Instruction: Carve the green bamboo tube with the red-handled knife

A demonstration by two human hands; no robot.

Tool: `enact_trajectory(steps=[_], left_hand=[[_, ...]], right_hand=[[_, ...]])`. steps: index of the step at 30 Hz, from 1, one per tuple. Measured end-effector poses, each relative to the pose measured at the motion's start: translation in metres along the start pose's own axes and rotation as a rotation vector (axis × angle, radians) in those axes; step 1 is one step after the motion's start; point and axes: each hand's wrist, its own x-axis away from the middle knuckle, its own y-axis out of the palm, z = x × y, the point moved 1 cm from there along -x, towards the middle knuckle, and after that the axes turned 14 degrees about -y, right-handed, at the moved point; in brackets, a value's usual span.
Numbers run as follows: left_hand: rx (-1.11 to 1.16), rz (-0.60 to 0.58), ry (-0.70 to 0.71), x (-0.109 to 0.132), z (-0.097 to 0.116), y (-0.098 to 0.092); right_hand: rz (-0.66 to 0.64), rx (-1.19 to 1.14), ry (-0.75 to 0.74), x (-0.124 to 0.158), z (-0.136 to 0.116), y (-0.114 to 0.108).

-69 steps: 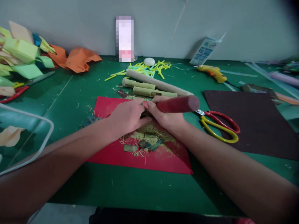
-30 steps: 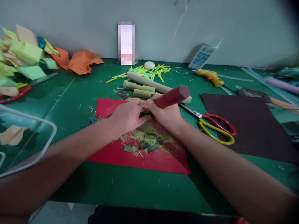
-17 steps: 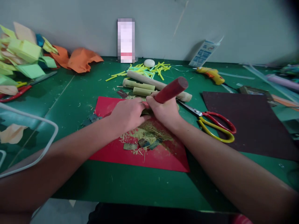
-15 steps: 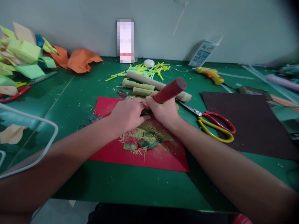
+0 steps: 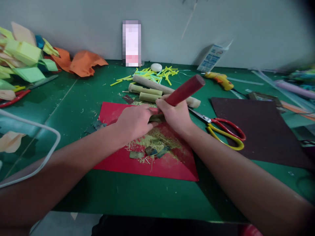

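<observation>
My right hand (image 5: pixel 178 118) is wrapped round the thick red handle of a tool (image 5: pixel 185 90), which slants up to the right; its working end is hidden. Close beside it, my left hand (image 5: pixel 134 121) is closed on a greenish-yellow bamboo piece (image 5: pixel 157 117), mostly covered by the fingers. Both hands are over a red sheet (image 5: pixel 147 172) strewn with pale shavings and dust (image 5: pixel 154 141) and several dark green chips (image 5: pixel 137 154). Just beyond lie two short bamboo pieces (image 5: pixel 150 97) and a longer pale stick (image 5: pixel 147 82).
Scissors (image 5: pixel 226 131) with red and yellow handles lie right of my hands, partly on a dark brown sheet (image 5: pixel 258 131). Behind are yellow sticks (image 5: pixel 171 73), a white oval object (image 5: pixel 156 67) and a yellow glue gun (image 5: pixel 220 81). Coloured paper (image 5: pixel 24 55) fills the left; a white cable (image 5: pixel 57 137) crosses there.
My right hand and the red handle have shifted slightly to the right and up, away from my left hand. My left hand stays in nearly the same place.
</observation>
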Motion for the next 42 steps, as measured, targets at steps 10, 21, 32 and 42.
enact_trajectory(steps=[10,21,32,42], left_hand=[[-0.001,0.007,0.010,0.0008,0.0009,0.0010],[0.069,-0.015,0.009,-0.0012,-0.0042,-0.0005],[0.028,-0.008,0.001,-0.0001,-0.0015,-0.0007],[0.074,-0.034,-0.003,-0.0020,-0.0011,-0.0022]], right_hand=[[-0.065,0.047,0.012,0.0000,-0.0027,0.0011],[-0.019,-0.020,0.020,0.0037,-0.0045,-0.0010],[-0.070,0.068,-0.034,0.0024,0.0010,0.0003],[-0.165,0.031,-0.014,0.0040,-0.0060,0.0002]])
